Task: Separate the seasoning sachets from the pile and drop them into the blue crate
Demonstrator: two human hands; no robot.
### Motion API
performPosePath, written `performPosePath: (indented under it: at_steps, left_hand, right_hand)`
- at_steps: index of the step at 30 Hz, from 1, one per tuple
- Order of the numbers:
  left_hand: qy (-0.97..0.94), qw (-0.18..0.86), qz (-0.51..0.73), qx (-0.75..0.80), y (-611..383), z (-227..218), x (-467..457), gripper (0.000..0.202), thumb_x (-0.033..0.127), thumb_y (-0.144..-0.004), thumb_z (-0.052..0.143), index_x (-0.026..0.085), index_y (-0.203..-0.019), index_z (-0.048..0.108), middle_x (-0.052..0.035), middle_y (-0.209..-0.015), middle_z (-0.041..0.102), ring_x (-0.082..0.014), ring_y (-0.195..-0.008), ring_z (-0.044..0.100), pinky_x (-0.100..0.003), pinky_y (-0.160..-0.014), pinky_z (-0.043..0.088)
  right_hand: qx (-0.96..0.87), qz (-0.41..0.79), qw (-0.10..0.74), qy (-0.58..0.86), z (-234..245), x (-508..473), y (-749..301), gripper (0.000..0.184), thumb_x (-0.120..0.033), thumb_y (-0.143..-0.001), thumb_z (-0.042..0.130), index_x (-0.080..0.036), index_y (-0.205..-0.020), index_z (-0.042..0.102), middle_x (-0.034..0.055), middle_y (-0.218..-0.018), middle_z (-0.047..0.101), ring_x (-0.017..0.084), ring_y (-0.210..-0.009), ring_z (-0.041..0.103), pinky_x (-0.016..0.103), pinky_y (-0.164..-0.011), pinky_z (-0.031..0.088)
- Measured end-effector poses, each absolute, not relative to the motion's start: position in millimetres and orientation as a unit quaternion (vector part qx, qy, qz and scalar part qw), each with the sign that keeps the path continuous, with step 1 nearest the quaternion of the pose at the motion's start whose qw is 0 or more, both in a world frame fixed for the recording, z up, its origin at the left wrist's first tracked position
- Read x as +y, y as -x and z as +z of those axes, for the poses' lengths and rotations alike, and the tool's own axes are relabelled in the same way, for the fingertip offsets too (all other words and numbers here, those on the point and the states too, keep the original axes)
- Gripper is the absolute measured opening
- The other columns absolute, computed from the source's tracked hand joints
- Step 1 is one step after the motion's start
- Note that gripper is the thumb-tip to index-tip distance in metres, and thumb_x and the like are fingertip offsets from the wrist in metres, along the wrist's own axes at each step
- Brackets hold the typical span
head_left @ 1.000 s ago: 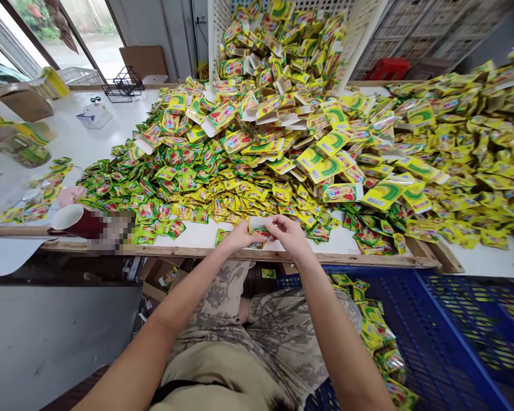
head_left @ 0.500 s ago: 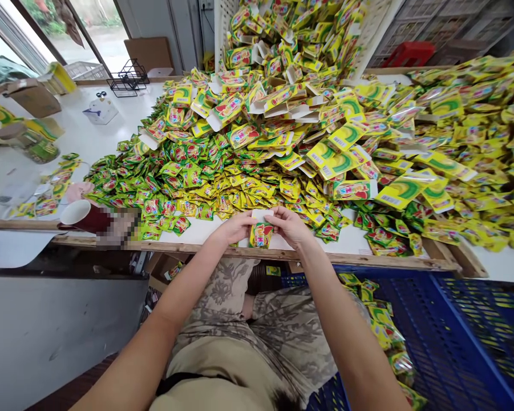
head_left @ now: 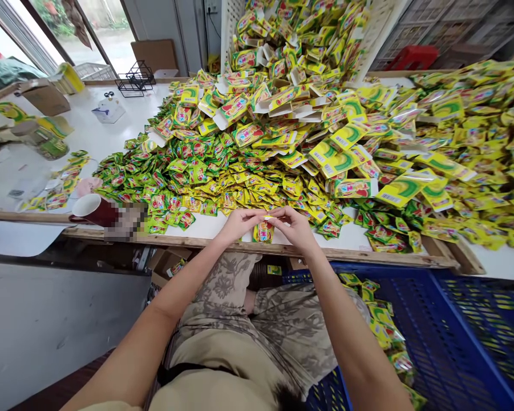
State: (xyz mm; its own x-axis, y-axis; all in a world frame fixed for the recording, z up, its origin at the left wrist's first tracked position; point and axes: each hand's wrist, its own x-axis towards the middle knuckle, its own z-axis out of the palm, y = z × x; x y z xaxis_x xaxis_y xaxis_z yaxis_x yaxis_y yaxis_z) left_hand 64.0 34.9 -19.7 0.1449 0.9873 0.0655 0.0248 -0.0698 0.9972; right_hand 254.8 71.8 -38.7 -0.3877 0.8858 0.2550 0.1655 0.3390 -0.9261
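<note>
My left hand (head_left: 238, 224) and my right hand (head_left: 294, 224) meet over the table's front edge, fingertips pinched together on the top of a small yellow-green box (head_left: 263, 231) that stands upright between them. Just beyond them lies a wide heap of small green and yellow sachets (head_left: 197, 171). Behind that rises a pile of open yellow cartons (head_left: 282, 108) spilling from a tilted white crate (head_left: 376, 28).
A dark red mug (head_left: 94, 210) stands at the wooden table edge (head_left: 368, 257) to my left. A blue crate (head_left: 445, 331) holding several filled boxes sits low on my right. Scissors, a wire rack and cardboard boxes lie far left.
The box has been turned upright between my hands, and its white top flap, still raised half a second ago, is now pressed down under my fingertips. The view shifted slightly.
</note>
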Motion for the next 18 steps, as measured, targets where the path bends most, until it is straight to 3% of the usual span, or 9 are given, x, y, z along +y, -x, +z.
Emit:
performPosePath:
  at_steps: [9, 14, 18]
  left_hand:
    - [-0.538, 0.472, 0.483, 0.504, -72.8, -20.9, 37.0, 0.025, 0.032, -0.076, 0.069, 0.014, -0.093, 0.076, -0.0091, -0.093, 0.076, -0.0186, -0.081, 0.070, -0.032, -0.082, 0.055]
    - [-0.528, 0.502, 0.477, 0.492, -71.8, -17.6, 41.4, 0.024, 0.032, -0.075, 0.070, 0.014, -0.089, 0.076, -0.0088, -0.093, 0.076, -0.0195, -0.085, 0.069, -0.033, -0.085, 0.054]
    - [-0.579, 0.511, 0.440, 0.459, -61.9, -18.1, 38.4, 0.024, 0.034, -0.081, 0.064, 0.018, -0.094, 0.077, -0.0082, -0.101, 0.076, -0.0220, -0.098, 0.067, -0.034, -0.091, 0.050]
  right_hand:
    - [-0.648, 0.465, 0.422, 0.430, -30.3, 60.8, -251.5, 0.028, -0.046, -0.078, 0.068, -0.022, -0.091, 0.063, 0.0022, -0.080, 0.066, 0.017, -0.073, 0.062, 0.034, -0.073, 0.052]
    - [-0.579, 0.561, 0.414, 0.423, -23.6, 65.2, -251.0, 0.034, -0.050, -0.067, 0.075, -0.022, -0.081, 0.061, 0.0001, -0.073, 0.062, 0.016, -0.070, 0.059, 0.033, -0.071, 0.052]
    - [-0.569, 0.582, 0.406, 0.415, -25.2, 63.8, -259.1, 0.030, -0.048, -0.071, 0.074, -0.023, -0.083, 0.063, 0.0002, -0.077, 0.064, 0.016, -0.073, 0.060, 0.032, -0.073, 0.052]
